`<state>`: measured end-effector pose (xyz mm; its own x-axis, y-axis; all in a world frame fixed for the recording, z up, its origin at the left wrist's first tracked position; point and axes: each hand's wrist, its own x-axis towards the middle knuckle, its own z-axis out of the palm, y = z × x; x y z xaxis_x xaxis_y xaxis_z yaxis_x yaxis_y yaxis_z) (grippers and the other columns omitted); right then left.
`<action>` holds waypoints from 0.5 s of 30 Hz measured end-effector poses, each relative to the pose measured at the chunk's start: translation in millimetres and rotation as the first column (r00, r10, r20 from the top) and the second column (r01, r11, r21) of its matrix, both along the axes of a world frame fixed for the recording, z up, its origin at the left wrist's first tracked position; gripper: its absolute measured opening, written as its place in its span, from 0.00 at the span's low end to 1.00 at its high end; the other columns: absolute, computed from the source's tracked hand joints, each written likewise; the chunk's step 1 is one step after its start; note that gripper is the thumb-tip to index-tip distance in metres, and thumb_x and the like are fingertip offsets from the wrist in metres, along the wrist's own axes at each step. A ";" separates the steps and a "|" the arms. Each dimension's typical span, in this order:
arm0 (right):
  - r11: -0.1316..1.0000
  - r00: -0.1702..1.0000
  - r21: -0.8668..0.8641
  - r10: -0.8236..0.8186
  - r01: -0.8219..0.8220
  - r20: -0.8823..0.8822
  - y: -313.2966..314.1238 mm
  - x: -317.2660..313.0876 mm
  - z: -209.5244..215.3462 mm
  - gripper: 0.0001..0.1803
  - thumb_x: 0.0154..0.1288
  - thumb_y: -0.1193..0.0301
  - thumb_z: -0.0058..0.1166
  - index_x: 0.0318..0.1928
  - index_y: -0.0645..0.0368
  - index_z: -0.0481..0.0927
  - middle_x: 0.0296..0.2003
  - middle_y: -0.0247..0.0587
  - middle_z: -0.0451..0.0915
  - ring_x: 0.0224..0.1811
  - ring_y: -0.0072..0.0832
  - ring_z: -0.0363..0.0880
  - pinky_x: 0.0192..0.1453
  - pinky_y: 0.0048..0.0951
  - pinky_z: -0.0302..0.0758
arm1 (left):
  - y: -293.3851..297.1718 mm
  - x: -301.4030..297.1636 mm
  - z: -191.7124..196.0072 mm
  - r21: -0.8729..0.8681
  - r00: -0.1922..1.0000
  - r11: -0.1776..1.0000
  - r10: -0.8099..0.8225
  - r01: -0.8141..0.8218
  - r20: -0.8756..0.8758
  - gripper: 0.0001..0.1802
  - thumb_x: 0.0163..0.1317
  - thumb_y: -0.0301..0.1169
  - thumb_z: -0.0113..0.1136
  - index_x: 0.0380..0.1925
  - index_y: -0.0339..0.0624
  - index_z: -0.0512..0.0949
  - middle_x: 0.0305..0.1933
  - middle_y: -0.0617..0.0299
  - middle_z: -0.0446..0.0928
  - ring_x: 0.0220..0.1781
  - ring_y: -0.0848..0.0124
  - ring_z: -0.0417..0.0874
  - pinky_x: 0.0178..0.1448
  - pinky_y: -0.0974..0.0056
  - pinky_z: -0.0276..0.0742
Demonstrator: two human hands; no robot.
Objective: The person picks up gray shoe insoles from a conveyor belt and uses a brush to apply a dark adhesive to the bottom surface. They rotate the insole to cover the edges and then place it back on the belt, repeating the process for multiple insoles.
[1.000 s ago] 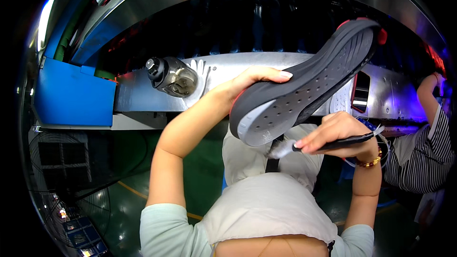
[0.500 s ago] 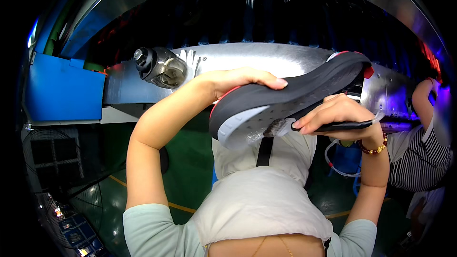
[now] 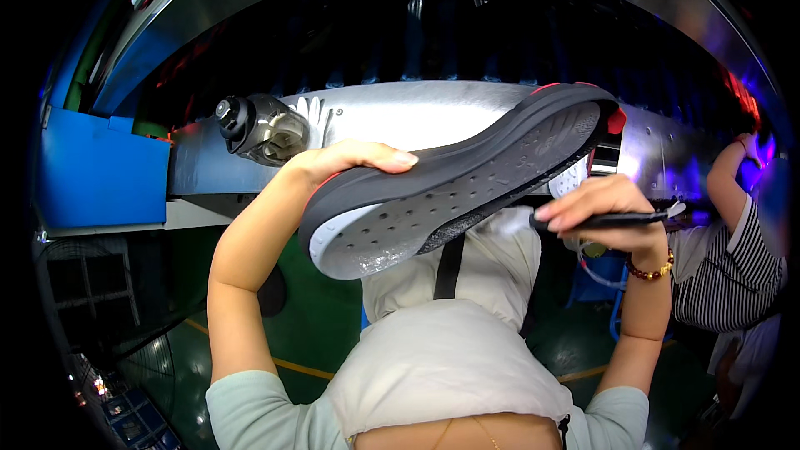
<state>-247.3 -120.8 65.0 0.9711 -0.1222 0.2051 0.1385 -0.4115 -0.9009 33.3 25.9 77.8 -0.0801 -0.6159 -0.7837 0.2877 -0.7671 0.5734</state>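
Shoe, a dark grey perforated rubber-soled one, sole up (heel whitish), is gripped by left hand fingers curled over its edge; right hand pinches a thin black brush just beside the shoe.

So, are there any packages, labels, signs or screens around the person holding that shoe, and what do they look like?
No package, sign or screen shows clearly.
Blue box: at the left edge beside the steel bench, a plain blue rectangle; no label can be made out on it.
Shoe: held sole-up in the left hand, with a dark grey dotted sole and a paler heel; any moulded marks are too small to tell.
Right hand: holds a thin black tool.
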 end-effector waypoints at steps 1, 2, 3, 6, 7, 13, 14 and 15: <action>0.998 0.997 0.031 -0.053 0.051 0.064 -3.9 0.6 -2.4 0.09 0.45 0.83 0.57 0.32 0.63 0.79 0.36 0.45 0.79 0.39 0.32 0.79 0.42 0.25 0.75 | 1.6 1.1 -0.7 0.001 1.000 1.000 0.021 -0.021 0.012 0.27 0.43 0.39 0.63 0.45 0.38 0.74 0.46 0.53 0.73 0.48 0.64 0.72 0.53 0.64 0.65; 0.998 0.997 0.031 -0.058 0.057 0.041 -6.4 0.6 -4.3 0.10 0.44 0.83 0.57 0.32 0.63 0.79 0.37 0.46 0.79 0.39 0.31 0.79 0.43 0.26 0.75 | 4.0 7.1 -11.0 -0.030 0.997 0.999 0.023 -0.025 -0.073 0.28 0.44 0.39 0.61 0.45 0.37 0.73 0.47 0.53 0.73 0.48 0.64 0.71 0.54 0.64 0.64; 0.997 0.998 0.042 -0.064 0.063 0.017 -5.8 -0.5 -10.0 0.10 0.44 0.82 0.57 0.32 0.62 0.79 0.35 0.44 0.80 0.38 0.31 0.79 0.42 0.25 0.74 | 2.3 8.6 -12.0 -0.180 0.967 0.979 -0.134 0.095 -0.219 0.30 0.44 0.38 0.59 0.49 0.35 0.70 0.49 0.51 0.71 0.50 0.64 0.70 0.56 0.65 0.62; 0.990 0.997 -0.138 0.021 -0.032 -0.079 -7.6 -8.3 1.1 0.08 0.45 0.80 0.58 0.30 0.61 0.79 0.34 0.42 0.80 0.37 0.31 0.80 0.40 0.25 0.74 | 6.2 23.9 -28.2 -0.181 0.966 0.969 -0.198 0.167 -0.168 0.33 0.44 0.35 0.56 0.54 0.34 0.65 0.52 0.49 0.69 0.52 0.64 0.69 0.57 0.66 0.60; 0.986 0.995 -0.154 0.042 -0.055 -0.089 -7.2 -11.9 5.5 0.08 0.44 0.78 0.59 0.29 0.59 0.81 0.35 0.42 0.80 0.34 0.27 0.80 0.30 0.21 0.68 | 9.0 25.6 -29.3 -0.178 0.960 0.974 -0.178 0.140 -0.215 0.33 0.44 0.34 0.56 0.54 0.33 0.65 0.52 0.49 0.69 0.52 0.64 0.69 0.58 0.66 0.60; 0.995 0.998 -0.097 -0.030 0.024 -0.057 -21.0 -11.0 0.2 0.08 0.43 0.78 0.59 0.29 0.61 0.80 0.35 0.44 0.80 0.35 0.31 0.79 0.36 0.26 0.70 | 14.5 30.4 -31.6 -0.285 0.930 0.945 -0.241 0.159 -0.278 0.34 0.44 0.34 0.55 0.54 0.31 0.64 0.52 0.49 0.68 0.52 0.64 0.70 0.57 0.67 0.61; 0.970 0.998 -0.242 -0.001 -0.014 -0.059 -23.1 -13.9 3.0 0.09 0.43 0.78 0.59 0.30 0.63 0.80 0.34 0.46 0.80 0.35 0.32 0.79 0.37 0.25 0.72 | 16.1 26.5 -25.1 -0.232 0.937 0.967 -0.171 0.101 -0.305 0.34 0.44 0.34 0.55 0.54 0.30 0.64 0.52 0.48 0.68 0.53 0.65 0.69 0.57 0.67 0.60; 0.980 0.998 -0.197 -0.026 0.015 -0.055 -22.5 -15.5 8.0 0.09 0.43 0.77 0.60 0.30 0.63 0.80 0.34 0.47 0.80 0.35 0.32 0.80 0.37 0.25 0.73 | 17.0 27.6 -26.1 -0.226 0.939 0.971 -0.148 0.079 -0.310 0.32 0.45 0.34 0.54 0.53 0.31 0.65 0.51 0.49 0.69 0.52 0.65 0.70 0.57 0.67 0.61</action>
<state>-262.8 -143.3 73.0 0.9795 -0.1052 0.1717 0.0790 -0.5838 -0.8081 60.9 42.8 51.7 -0.3854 -0.7333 -0.5602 0.4016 -0.6799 0.6136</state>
